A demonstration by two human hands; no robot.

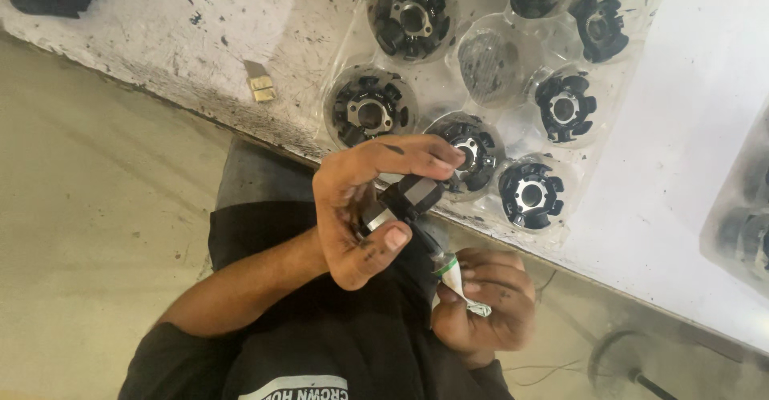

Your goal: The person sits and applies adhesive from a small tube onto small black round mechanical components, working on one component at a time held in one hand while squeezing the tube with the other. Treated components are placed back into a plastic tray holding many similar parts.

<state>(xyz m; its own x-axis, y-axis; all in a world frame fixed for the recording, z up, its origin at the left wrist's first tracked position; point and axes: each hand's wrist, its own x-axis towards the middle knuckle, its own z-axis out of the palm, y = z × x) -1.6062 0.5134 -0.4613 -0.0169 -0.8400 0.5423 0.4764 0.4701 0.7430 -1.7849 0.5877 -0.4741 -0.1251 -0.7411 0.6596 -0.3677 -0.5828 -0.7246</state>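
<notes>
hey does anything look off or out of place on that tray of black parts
One pocket in the middle of the clear tray sits empty while its neighbours hold parts. A small brass-coloured piece lies loose on the stained bench edge.

Seven black wound stator cores (411, 17) sat in the clear plastic tray (448, 88), one pocket (486, 65) lying empty near the top centre. An eighth core (404, 200) was held at centre frame. One small brass-coloured block (259, 84) lay upper left. Two hands (364, 208) showed.
</notes>
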